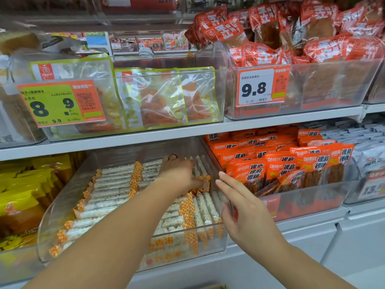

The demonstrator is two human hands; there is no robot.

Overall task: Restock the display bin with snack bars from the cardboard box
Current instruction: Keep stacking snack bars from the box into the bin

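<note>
A clear plastic display bin (52, 215) on the lower shelf holds several white snack bars (116, 184) with orange checked ends, lying in rows. My left hand (179, 174) reaches deep into the bin at its back right. Its fingers and thumb curl round a small bunch of snack bars (201, 167), with the orange ends showing by the thumb. My right hand (239, 203) is beside the bin's right wall with straight fingers and holds nothing. A sliver of brown cardboard (210, 286) shows at the bottom edge.
To the right stands a bin of orange snack packs (281, 163), to the left yellow packs (20, 195). The shelf (187, 132) above hangs low over the bin and carries bins with price tags (260, 88). White shelf fronts run below.
</note>
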